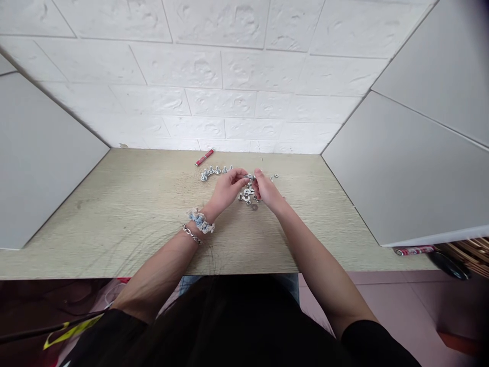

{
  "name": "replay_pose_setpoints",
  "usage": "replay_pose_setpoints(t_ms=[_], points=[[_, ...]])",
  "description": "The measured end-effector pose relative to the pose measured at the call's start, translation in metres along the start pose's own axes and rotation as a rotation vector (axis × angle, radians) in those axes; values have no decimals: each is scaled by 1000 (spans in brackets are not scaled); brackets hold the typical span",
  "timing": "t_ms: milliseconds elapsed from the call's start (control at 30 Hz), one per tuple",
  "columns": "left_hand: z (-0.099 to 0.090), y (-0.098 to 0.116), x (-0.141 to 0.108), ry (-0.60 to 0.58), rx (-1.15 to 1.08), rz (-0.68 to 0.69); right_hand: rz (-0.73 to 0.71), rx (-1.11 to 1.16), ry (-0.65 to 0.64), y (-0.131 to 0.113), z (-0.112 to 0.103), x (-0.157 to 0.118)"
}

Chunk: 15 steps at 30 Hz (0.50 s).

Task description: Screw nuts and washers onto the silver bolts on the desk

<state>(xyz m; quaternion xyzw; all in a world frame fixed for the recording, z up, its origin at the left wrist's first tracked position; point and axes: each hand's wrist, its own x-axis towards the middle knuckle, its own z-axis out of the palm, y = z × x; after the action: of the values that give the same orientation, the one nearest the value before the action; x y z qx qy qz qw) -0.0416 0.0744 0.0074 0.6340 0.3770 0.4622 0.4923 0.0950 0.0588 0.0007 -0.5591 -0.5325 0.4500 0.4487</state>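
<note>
My left hand (230, 189) and my right hand (266, 190) meet above the middle of the wooden table, fingertips pinched on a small metal bolt (250, 177) with what looks like a washer on it. Just below my fingers lies a loose pile of washers (246, 192) and nuts. To the left of my left hand, several bolts (217, 169) with washers stand upright in a curved row. A single nut (276, 175) sits to the right of my right hand.
Behind the bolts lies a red tube (204, 157) on the table (153, 204). A white brick-pattern wall (237, 66) closes off the back, with grey-white panels (405, 168) on both sides. A dark object (451, 265) and a wicker item are at the right edge.
</note>
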Motion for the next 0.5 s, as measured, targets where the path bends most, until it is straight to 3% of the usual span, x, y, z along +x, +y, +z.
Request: replay_pose_setpoints(t_ms=[233, 367, 500], points=[[0, 0, 0, -10, -12, -7, -5, 53, -10, 0, 2, 0], [0, 1, -1, -23, 9, -1, -6, 181, 57, -2, 0, 1], [0, 0, -1, -15, 4, -1, 21, 118, 116, -1, -2, 4]])
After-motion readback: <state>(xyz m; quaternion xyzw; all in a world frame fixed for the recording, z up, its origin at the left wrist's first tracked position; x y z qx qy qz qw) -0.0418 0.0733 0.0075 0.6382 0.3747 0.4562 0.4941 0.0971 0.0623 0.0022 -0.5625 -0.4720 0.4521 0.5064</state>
